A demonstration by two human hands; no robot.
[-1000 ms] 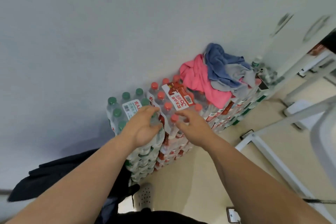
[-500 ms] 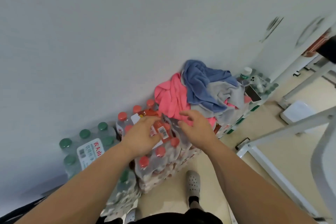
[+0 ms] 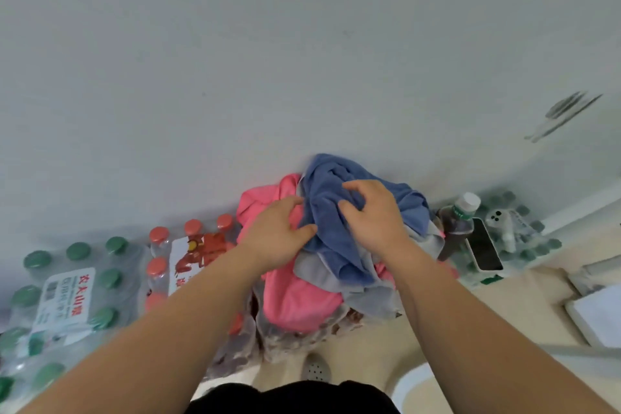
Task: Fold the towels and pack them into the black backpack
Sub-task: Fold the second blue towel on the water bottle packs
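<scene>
Far left: green-capped bottle pack, shrink-wrapped, against wall. Next: red-capped bottle pack. Centre: towel heap on top of bottle packs, touching wall. Pink towel lowest, left side. Left hand lies across pink-blue boundary, fingers loosely bent, thumb on blue cloth; grip cannot be confirmed. Blue towel uppermost. Right hand gripping its folds, fingers curled in. Grey towel beneath blue, right side. Far right: white-capped bottle, phone just beside it.

Storage corner — shrink-wrapped water-bottle packs along a white wall.
</scene>
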